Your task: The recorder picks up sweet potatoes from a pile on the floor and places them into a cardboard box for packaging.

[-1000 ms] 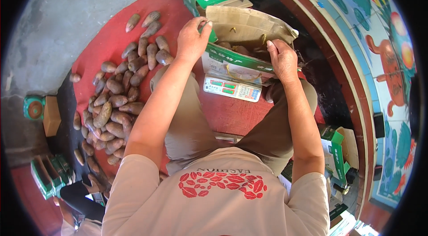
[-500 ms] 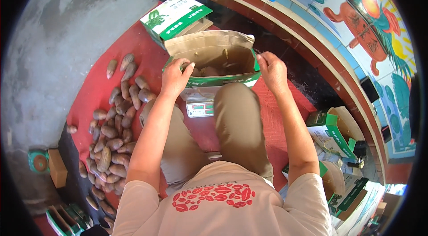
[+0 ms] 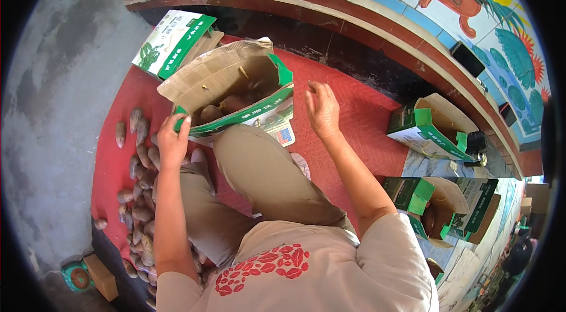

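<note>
In front of my knees stands a green and white cardboard carton with its top open and its brown back flap raised. Inside lie several long brown tubers, partly in shadow. My left hand pinches the carton's near left corner at its green edge. Off the carton's right side, my right hand hangs in the air, fingers apart and holding nothing. Below the carton's near side shows part of a flat device with a panel, perhaps a scale; the carton and my knee hide the rest.
On the red mat to my left lies a heap of brown tubers. Another green and white carton stands beyond mine. At right are two open cartons. A tiled wall ledge runs along the far side.
The view has swung to the right, so the carton now appears further left and turned. My right hand has let go of the carton's right side and moved away; my left stays at its corner.
</note>
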A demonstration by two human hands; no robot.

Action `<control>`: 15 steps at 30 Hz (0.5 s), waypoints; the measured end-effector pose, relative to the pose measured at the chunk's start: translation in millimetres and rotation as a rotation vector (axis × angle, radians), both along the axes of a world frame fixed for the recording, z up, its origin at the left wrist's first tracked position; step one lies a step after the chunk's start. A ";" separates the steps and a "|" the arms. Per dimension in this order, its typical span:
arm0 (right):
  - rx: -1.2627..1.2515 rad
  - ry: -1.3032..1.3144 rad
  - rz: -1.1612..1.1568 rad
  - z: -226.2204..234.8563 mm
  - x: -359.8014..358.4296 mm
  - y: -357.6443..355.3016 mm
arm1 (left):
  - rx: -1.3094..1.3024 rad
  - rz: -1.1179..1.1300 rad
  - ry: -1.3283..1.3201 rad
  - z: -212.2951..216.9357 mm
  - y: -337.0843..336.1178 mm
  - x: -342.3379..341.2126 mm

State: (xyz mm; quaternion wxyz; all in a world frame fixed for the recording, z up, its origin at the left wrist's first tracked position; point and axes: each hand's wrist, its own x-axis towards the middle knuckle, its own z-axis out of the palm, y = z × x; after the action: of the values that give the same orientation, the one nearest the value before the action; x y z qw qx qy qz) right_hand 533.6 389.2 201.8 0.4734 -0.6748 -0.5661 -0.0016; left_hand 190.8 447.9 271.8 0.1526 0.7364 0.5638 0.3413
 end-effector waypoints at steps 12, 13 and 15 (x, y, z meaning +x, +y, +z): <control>-1.484 -0.386 -0.284 -207.3 142.5 -222.0 | 0.029 0.078 0.031 -2.4 3.6 -15.5; -1.574 -0.431 -0.269 -198.5 146.5 -235.1 | 0.041 0.112 0.039 -2.8 4.4 -15.1; -1.617 -0.422 -0.278 -189.0 155.2 -253.7 | 0.060 0.093 0.026 -5.7 7.4 -16.7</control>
State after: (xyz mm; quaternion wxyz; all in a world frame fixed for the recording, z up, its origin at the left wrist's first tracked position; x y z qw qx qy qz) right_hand 688.8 135.5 12.8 -0.2753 -0.8547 -0.3814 0.2196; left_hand 174.1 455.3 266.1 0.1073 0.7180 0.5889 0.3552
